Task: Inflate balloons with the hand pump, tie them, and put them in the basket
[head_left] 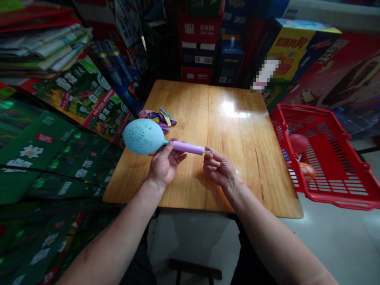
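Observation:
My left hand grips the purple hand pump where the neck of an inflated pale blue balloon fits over its end. The balloon bears a darker dotted pattern and hangs out to the left over the table. My right hand pinches a small pale fitting at the pump's far end between its fingertips. Behind the balloon lies a small heap of deflated multicoloured balloons, apart from both hands.
The hands work over a glossy wooden table. To its right, a red plastic basket holds a red balloon and an orange balloon. Stacked cartons and printed boxes surround the left and back, and a tiled floor lies below.

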`<state>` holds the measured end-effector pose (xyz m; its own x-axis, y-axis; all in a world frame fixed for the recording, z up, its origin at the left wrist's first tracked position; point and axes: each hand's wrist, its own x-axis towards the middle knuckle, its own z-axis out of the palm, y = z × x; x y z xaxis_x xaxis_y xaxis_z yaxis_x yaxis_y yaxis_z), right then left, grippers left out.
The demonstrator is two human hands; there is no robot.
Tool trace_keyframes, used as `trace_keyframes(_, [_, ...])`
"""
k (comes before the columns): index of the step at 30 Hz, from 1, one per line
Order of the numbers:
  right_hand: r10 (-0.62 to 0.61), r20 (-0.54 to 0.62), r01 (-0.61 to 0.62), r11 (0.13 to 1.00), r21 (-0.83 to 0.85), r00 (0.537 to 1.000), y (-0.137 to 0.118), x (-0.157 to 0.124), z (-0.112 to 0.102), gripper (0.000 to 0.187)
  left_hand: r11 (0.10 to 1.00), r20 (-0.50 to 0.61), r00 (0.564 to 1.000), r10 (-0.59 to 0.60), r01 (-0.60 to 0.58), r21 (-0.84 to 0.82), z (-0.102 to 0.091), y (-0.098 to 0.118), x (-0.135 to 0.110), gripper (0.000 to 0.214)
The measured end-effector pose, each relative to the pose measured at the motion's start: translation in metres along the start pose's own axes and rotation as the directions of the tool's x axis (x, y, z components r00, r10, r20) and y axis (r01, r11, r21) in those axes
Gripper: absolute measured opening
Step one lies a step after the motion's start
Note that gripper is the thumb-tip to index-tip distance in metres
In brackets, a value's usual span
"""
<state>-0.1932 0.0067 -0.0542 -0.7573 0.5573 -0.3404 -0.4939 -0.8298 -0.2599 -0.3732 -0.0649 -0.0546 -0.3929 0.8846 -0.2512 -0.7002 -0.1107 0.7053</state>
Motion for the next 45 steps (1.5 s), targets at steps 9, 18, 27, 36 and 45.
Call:
trace_keyframes(9, [-0.047, -0.021, 0.047, 0.998, -0.036, 0.999, -0.025, -0.011, 0.01, 0.012, 0.996, -0.112, 0.991, 0.068, -0.074, -0.054, -0.005, 0.029, 0.008, 0.026])
trace_keyframes(18, [-0.01, -0.01, 0.009, 0.997, -0.08, 1.0, 0.001, -0.006, 0.006, 0.007, 1.0, -0.003, 1.0, 0.019, -0.019, 0.021, 0.001, 0.005, -0.005, 0.032])
trace_keyframes(27, [-0.02, -0.022, 0.018, 0.994, -0.105, 1.0, -0.025, -0.01, 0.01, 0.011, 0.999, -0.086, 0.996, 0.037, -0.038, -0.014, -0.004, 0.024, 0.008, 0.028])
trace_keyframes(36, [0.001, 0.006, -0.001, 0.994, -0.112, 1.0, -0.006, -0.005, 0.004, 0.012, 0.998, 0.045, 0.999, 0.017, -0.02, 0.059, 0.002, 0.014, -0.005, 0.031])
trace_keyframes(45, [0.01, 0.038, -0.006, 0.994, -0.105, 0.999, -0.022, -0.008, 0.01, 0.009, 0.999, -0.032, 0.999, -0.018, 0.017, -0.029, 0.0, 0.021, 0.006, 0.027])
